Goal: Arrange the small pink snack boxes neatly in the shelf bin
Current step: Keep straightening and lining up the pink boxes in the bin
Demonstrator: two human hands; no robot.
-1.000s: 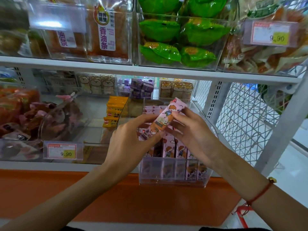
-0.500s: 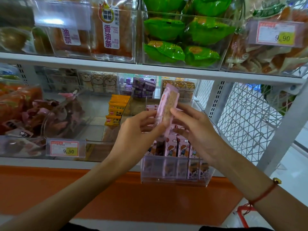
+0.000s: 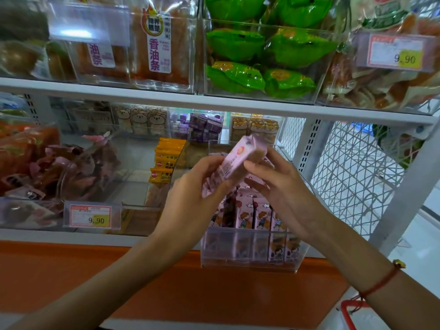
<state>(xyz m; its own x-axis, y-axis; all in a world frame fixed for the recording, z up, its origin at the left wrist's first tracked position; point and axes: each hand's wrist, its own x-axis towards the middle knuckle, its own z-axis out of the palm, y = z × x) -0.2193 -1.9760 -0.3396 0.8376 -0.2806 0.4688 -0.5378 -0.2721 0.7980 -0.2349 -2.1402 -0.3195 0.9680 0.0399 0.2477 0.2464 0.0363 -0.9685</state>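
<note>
Pink printed cardboard snack box, long and narrow: pinched tilted between left hand and right hand, above clear plastic shelf bin of upright matching boxes. Likely light, stiff, crushable; best gripped along narrow long edges.

I counted two hands, one pink box held up, two price tags, and roughly five green packets.

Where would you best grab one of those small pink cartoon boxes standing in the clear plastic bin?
Pinch a standing pink box by its top end, from above: they stand upright, packed side by side, and the clear bin wall blocks their fronts.
</note>
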